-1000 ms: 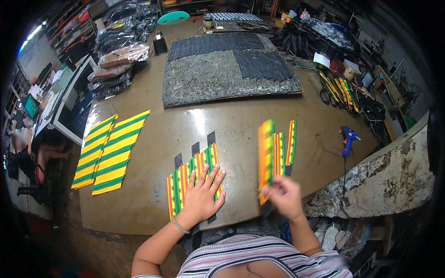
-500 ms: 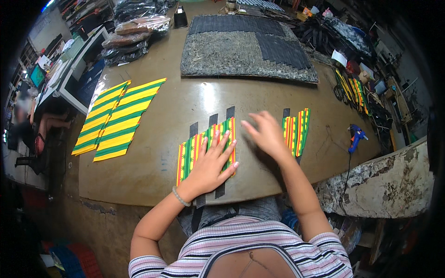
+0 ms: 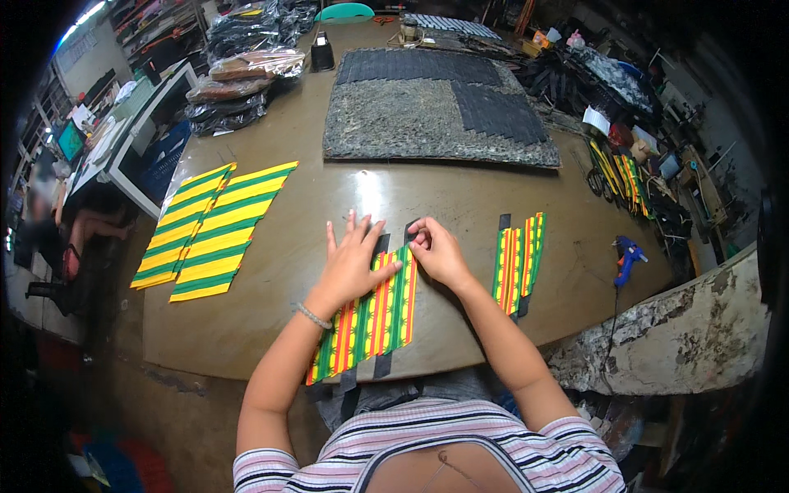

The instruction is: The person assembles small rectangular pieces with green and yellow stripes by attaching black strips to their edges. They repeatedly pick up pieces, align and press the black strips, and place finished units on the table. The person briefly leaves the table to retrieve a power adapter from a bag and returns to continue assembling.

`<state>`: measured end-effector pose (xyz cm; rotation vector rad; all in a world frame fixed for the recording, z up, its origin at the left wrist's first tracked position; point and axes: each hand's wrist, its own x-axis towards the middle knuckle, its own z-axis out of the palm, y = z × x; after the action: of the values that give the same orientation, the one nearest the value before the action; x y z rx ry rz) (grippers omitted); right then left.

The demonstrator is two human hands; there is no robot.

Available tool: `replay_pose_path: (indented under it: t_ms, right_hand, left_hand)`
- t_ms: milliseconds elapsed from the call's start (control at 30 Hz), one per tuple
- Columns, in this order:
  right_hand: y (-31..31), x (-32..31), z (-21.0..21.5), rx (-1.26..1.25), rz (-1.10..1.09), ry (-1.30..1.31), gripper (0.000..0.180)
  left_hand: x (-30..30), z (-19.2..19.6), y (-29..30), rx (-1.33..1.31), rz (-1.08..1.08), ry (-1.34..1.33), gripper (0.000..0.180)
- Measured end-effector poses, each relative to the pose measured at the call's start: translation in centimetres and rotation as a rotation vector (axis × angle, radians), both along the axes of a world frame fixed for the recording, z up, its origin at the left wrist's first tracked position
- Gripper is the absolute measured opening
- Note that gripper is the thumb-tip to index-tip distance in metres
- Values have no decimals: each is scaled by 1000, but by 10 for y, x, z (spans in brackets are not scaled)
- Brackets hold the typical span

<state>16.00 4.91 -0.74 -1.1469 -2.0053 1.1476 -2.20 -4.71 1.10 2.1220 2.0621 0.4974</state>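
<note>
Glossy tabletop [image 3: 444, 337], slanted striped strips [image 3: 382, 316], right hand [image 3: 440, 253]

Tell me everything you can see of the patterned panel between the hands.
The panel looks like fabric strips laid side by side: green, yellow and red, with dark leaf-like motifs. It lies slanted and seemingly flat on the brown table, close to the near edge. Dark strips stick out beyond its upper and lower edges. The left hand covers its upper left; the right hand's fingertips gather at its upper right corner.
</note>
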Motion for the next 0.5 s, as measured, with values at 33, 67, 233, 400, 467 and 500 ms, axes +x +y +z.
replay_pose_path:
  t_ms: [33, 67, 233, 400, 467, 500]
  right_hand:
    - [2, 1, -3, -23, -6, 61, 21]
    - [3, 2, -5, -59, -11, 124, 21]
    - [-2, 12, -6, 178, -12, 34, 22]
    - [-18, 10, 3, 353, -68, -226, 25]
    - [-21, 8, 5, 331, -65, -263, 24]
    - [-22, 7, 5, 332, -76, -277, 24]
  left_hand:
    - [0, 1, 5, -32, -65, -42, 91]
    - [-1, 2, 9, -58, -88, -142, 93]
    - [-8, 4, 13, -48, -151, -181, 101]
    - [-1, -3, 0, 29, -3, 0, 108]
    - [4, -5, -3, -1, 88, 88, 106]
    - [5, -5, -4, 24, 80, 80, 102]
